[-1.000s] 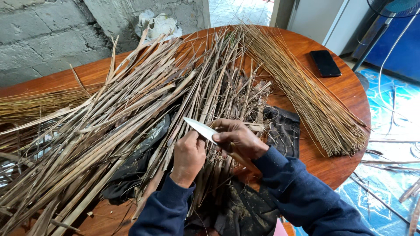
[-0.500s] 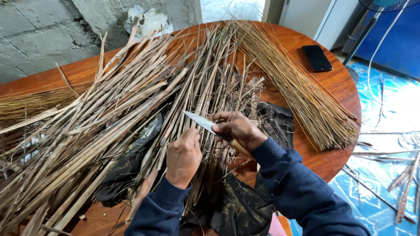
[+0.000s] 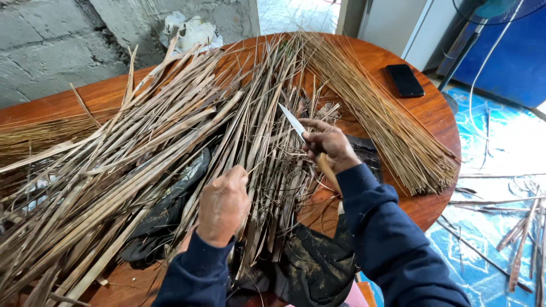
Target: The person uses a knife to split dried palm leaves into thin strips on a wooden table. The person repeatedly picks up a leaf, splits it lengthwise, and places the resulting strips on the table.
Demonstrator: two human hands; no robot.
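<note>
The dried palm leaf strips (image 3: pixel 170 142) fill most of the left and centre of the frame, heaped across the round wooden table (image 3: pixel 432 108) in long, pale tan and grey-brown blades that fan from lower left toward the upper middle. They look light and dry, stiff along their length yet likely brittle, so a strip would probably crack if bent sharply and is best taken low on its length, near the butt end, where it is thickest. Their edges look thin and may be scratchy to bare skin. The left hand (image 3: pixel 223 204), at lower centre, has its fingers curled and pressed together around a few strips, knuckles up. The right hand (image 3: pixel 327 142), just right of centre, is closed in a fist around the wooden handle of a knife (image 3: pixel 293 122), whose narrow bright blade points up and to the left, above the strips and apart from the left hand. In the upper right of the frame lies a tidy bundle of thin leaf ribs (image 3: pixel 387 119), finer, rounder and more golden than the flat strips. A black phone (image 3: pixel 405 81) rests on bare wood beside it, and dark cloth (image 3: pixel 313 267) hangs at the table's near edge below the hands.
</note>
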